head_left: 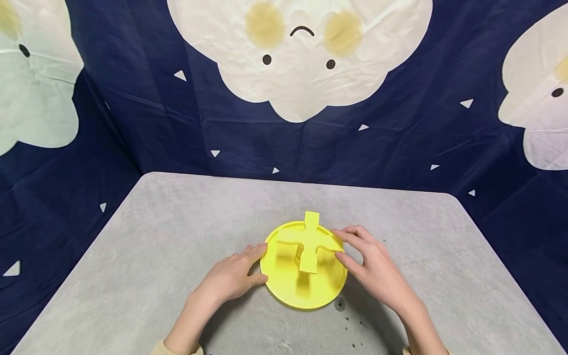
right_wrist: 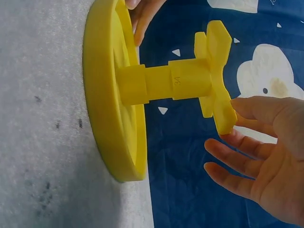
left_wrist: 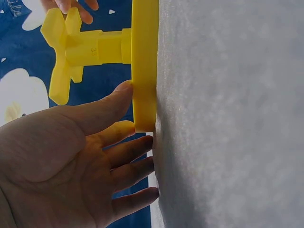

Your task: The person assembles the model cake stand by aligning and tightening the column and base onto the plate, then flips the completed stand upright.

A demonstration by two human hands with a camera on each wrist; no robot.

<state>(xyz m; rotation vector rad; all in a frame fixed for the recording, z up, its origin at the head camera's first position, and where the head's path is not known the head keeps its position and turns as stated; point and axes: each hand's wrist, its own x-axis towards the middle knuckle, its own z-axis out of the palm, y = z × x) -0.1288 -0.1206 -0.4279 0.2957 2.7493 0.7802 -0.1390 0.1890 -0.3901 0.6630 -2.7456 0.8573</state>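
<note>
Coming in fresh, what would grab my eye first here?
Probably the bright yellow cross, raised on a stem over a round yellow base on the grey table. Next, the left hand touching the base and the right hand pinching the cross at one end. Behind, an upside-down cloud face looms on dark blue cloth.

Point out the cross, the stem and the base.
Cross [head_left: 311, 240]: head view, the middle of its top face.
Stem [right_wrist: 160, 83]: right wrist view, its narrower middle section.
Base [left_wrist: 145, 66]: left wrist view, its outer side wall.
</note>
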